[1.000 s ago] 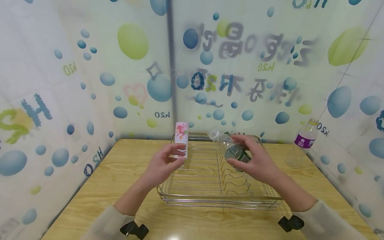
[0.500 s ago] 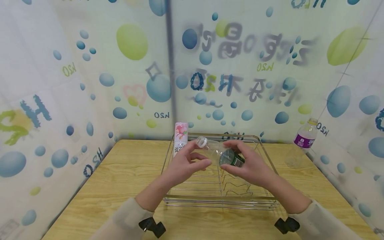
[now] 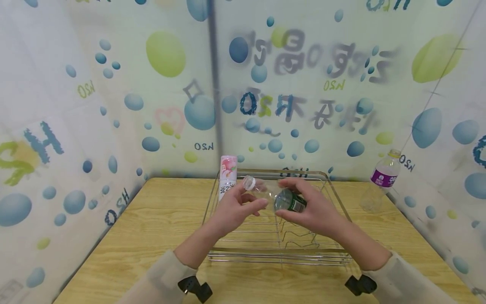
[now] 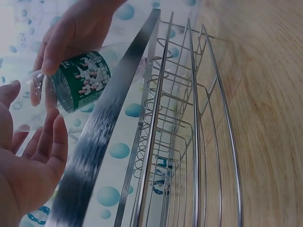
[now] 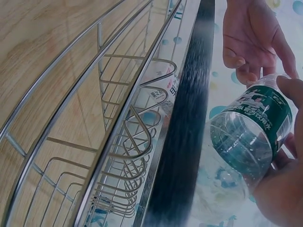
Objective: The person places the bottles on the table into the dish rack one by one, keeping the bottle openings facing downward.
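Note:
A clear plastic bottle [image 3: 262, 189] with a white cap and a green label is tilted above the wire rack [image 3: 281, 252], its cap pointing left. My right hand [image 3: 313, 204] grips it around the label, thumb in front and fingers behind. In the right wrist view the clear base of the bottle [image 5: 218, 189] reaches past that grip. My left hand [image 3: 237, 207] is beside the neck, fingers loosely spread and thumb apart. The left wrist view has the neck of the bottle [image 4: 35, 94] between my left thumb and fingers, with the fingertips right at the plastic.
A pink and white drink pack [image 3: 228, 166] with a peach picture stands at the rack's back left. On the right of the wooden table [image 3: 152, 211] is a clear bottle [image 3: 383, 177] with a purple label and yellow cap. Patterned curtains [image 3: 182, 126] surround the table.
My left hand has moved right, from the drink pack to the neck of the green-labelled bottle. The right hand has brought that bottle slightly left and lower in the view.

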The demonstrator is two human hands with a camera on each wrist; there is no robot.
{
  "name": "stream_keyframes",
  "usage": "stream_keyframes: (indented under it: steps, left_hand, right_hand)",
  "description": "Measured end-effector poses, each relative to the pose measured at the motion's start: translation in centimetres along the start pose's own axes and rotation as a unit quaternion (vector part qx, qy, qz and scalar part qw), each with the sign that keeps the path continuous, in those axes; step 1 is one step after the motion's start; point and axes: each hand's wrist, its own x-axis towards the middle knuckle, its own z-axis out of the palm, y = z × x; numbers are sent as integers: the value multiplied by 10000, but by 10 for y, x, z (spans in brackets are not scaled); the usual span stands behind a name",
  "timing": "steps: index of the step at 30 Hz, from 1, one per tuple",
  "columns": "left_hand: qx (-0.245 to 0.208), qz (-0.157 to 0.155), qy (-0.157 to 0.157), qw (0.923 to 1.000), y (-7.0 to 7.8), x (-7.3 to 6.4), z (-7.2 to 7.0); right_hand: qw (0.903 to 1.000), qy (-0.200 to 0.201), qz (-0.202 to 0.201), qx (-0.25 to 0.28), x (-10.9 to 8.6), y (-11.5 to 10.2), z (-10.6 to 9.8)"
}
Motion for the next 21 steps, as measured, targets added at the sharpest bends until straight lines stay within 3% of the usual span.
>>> stream_keyframes:
  steps: [9,14,21]
  left_hand:
    - [-610,121,222,9978,-5,-5,-13]
    - [-949,-76,397,9947,-7,-9,-26]
    - [-986,-172,495,9937,-7,-12,-35]
  right_hand:
    - [10000,55,38,66,-3,13,-11]
    - [9993,20,360,118,-10,23,-20]
    - [9969,-80,711,319,-15,31,-23]
